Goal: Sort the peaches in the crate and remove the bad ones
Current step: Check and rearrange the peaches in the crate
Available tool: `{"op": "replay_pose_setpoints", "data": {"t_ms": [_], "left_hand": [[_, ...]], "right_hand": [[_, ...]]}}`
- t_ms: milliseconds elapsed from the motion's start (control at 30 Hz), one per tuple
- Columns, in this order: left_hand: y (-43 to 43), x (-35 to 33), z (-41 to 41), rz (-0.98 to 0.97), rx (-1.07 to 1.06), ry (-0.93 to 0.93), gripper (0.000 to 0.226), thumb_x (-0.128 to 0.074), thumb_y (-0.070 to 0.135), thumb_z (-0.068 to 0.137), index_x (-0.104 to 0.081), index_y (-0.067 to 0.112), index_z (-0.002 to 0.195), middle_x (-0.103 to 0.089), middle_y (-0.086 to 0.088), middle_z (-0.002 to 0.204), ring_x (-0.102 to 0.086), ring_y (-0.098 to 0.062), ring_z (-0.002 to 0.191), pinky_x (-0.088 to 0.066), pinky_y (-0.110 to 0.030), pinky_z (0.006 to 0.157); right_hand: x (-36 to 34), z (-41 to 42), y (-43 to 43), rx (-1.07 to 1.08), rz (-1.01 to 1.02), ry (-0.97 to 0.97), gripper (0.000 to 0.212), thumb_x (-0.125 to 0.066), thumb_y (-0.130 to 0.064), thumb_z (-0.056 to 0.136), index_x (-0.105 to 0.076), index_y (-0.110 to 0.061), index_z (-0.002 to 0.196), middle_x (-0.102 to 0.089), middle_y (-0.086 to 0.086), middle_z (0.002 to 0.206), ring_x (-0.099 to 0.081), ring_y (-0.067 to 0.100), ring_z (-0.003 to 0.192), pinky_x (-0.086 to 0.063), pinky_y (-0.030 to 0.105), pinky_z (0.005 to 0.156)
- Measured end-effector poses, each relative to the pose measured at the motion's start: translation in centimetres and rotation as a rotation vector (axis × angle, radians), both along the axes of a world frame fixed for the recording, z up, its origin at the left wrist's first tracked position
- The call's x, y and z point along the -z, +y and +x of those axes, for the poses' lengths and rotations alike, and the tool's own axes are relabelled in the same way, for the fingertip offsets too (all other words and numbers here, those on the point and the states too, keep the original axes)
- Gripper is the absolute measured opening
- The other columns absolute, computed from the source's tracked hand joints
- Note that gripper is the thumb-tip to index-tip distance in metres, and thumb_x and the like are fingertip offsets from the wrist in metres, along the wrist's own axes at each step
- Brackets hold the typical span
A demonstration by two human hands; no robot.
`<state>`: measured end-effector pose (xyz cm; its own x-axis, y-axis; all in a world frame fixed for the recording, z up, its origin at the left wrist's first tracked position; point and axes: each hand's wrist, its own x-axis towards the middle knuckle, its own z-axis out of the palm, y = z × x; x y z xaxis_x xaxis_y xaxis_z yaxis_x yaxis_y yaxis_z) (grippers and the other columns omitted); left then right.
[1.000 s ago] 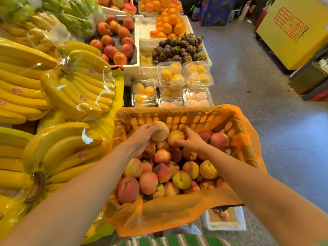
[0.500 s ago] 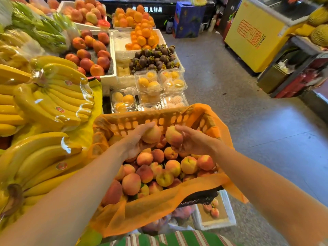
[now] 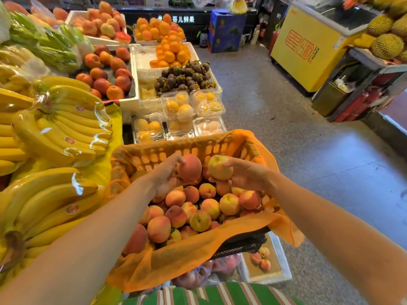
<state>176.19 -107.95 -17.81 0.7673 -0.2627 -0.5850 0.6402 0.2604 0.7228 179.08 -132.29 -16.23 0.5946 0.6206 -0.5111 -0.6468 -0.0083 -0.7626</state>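
— How many peaches are out of the pile?

— Two, one in each hand. The left grip [image 3: 164, 179] is curled round a red peach [image 3: 189, 167], thumb and fingers cupping it from below and from the side. The right grip [image 3: 246, 177] is curled round a yellow-green peach [image 3: 220, 168], its stem dimple turned up. Both are held above the far end of the crate [image 3: 167, 148], just beside each other, nearly touching.

— And the rest?

— The heaped peaches [image 3: 200, 220] lie inside the crate on an orange mesh [image 3: 176, 258] that lines it and spills over the near rim. I count about twenty on top; whatever sits beneath them is hidden.

— Any outside the crate?

— Three loose peaches [image 3: 262, 258], in a white box [image 3: 284, 260] lower down, by the crate's near right corner.

— What stands around it?

— On the surface to the left, two wrapped banana bunches [image 3: 66, 128] lie nearest the crate, with more bunches cut off at the picture's edge. Just past the far rim are clear packs [image 3: 178, 104] of yellow fruit: I make out at least five, one of them partly behind the mesh. Behind those sits one heap of mangosteens [image 3: 185, 75], too many and too small to count.
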Motion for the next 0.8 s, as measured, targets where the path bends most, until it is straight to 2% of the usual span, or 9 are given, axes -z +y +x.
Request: {"op": "replay_pose_setpoints", "data": {"t_ms": [67, 100, 200, 267, 367, 500, 567, 700, 800], "left_hand": [[-0.4, -0.3, 0.1, 0.001, 0.014, -0.010, 0.062, -0.064, 0.033, 0.075, -0.050, 0.007, 0.129, -0.055, -0.022, 0.128, -0.063, -0.032, 0.102, -0.054, -0.039, 0.091], [-0.6, -0.6, 0.1, 0.016, 0.022, -0.013, 0.061, -0.069, 0.035, 0.074, -0.053, 0.009, 0.128, -0.057, -0.019, 0.127, -0.062, -0.031, 0.105, -0.055, -0.038, 0.089], [-1.0, -0.9, 0.2, 0.139, 0.096, -0.071, 0.041, -0.073, 0.029, 0.081, -0.062, 0.015, 0.119, -0.059, -0.013, 0.122, -0.062, -0.026, 0.102, -0.058, -0.029, 0.075], [-1.0, -0.7, 0.4, 0.220, 0.142, -0.105, 0.027, -0.068, 0.024, 0.085, -0.066, 0.018, 0.111, -0.060, -0.012, 0.118, -0.060, -0.023, 0.098, -0.058, -0.027, 0.073], [-0.8, -0.1, 0.6, 0.350, 0.154, -0.104, 0.036, -0.072, 0.027, 0.082, -0.065, 0.013, 0.115, -0.059, -0.012, 0.115, -0.060, -0.023, 0.094, -0.059, -0.033, 0.075], [-0.5, 1.2, 0.4, 0.487, 0.109, -0.074, 0.051, -0.081, 0.036, 0.071, -0.062, 0.011, 0.111, -0.059, -0.013, 0.110, -0.063, -0.029, 0.097, -0.058, -0.044, 0.083], [-0.1, 1.5, 0.2, 0.516, 0.112, -0.063, 0.052, -0.081, 0.041, 0.068, -0.062, 0.014, 0.108, -0.058, -0.010, 0.108, -0.061, -0.028, 0.099, -0.054, -0.048, 0.090], [0.8, 2.0, -0.3, 0.519, 0.119, -0.063, 0.046, -0.077, 0.038, 0.076, -0.064, 0.014, 0.113, -0.055, -0.003, 0.111, -0.057, -0.021, 0.098, -0.057, -0.042, 0.085], [1.6, 2.5, -0.4, 0.533, 0.100, -0.051, 0.046, -0.078, 0.041, 0.074, -0.066, 0.016, 0.111, -0.055, -0.001, 0.111, -0.056, -0.021, 0.100, -0.056, -0.043, 0.086]], "right_hand": [[0.0, 0.2, 0.0, -0.025, -0.038, -0.026, 0.082, -0.084, -0.039, 0.067, -0.049, -0.010, 0.136, -0.065, 0.015, 0.118, -0.067, 0.025, 0.102, -0.056, 0.023, 0.068], [0.2, 0.4, 0.0, -0.030, -0.064, -0.053, 0.083, -0.083, -0.039, 0.068, -0.048, -0.011, 0.137, -0.064, 0.014, 0.119, -0.067, 0.024, 0.104, -0.056, 0.023, 0.069], [0.3, 0.9, -0.1, -0.004, -0.135, -0.091, 0.059, -0.070, -0.028, 0.082, -0.051, -0.017, 0.136, -0.058, 0.012, 0.129, -0.062, 0.026, 0.114, -0.056, 0.030, 0.082], [0.5, 1.1, -0.3, -0.002, -0.222, -0.137, 0.050, -0.071, -0.020, 0.085, -0.054, -0.020, 0.132, -0.053, 0.012, 0.132, -0.058, 0.028, 0.119, -0.055, 0.038, 0.092], [0.7, 1.2, -0.7, -0.067, -0.487, -0.311, 0.051, -0.075, -0.020, 0.082, -0.053, -0.022, 0.128, -0.053, 0.008, 0.126, -0.060, 0.022, 0.111, -0.057, 0.033, 0.086], [1.8, 1.2, -0.7, -0.315, -0.741, -0.564, 0.056, -0.080, -0.030, 0.076, -0.052, -0.028, 0.125, -0.050, 0.001, 0.127, -0.055, 0.015, 0.109, -0.052, 0.024, 0.081], [2.7, 1.3, 0.0, -0.440, -0.841, -0.689, 0.057, -0.079, -0.029, 0.077, -0.051, -0.027, 0.126, -0.049, -0.002, 0.127, -0.052, 0.016, 0.113, -0.051, 0.027, 0.088], [4.6, 1.7, 1.7, -0.664, -1.083, -0.957, 0.058, -0.075, -0.027, 0.080, -0.049, -0.022, 0.131, -0.051, 0.003, 0.129, -0.048, 0.022, 0.118, -0.045, 0.035, 0.096], [5.7, 1.8, 2.5, -0.756, -1.171, -1.028, 0.051, -0.069, -0.026, 0.085, -0.051, -0.022, 0.132, -0.046, 0.007, 0.127, -0.046, 0.025, 0.115, -0.045, 0.035, 0.094]]}}
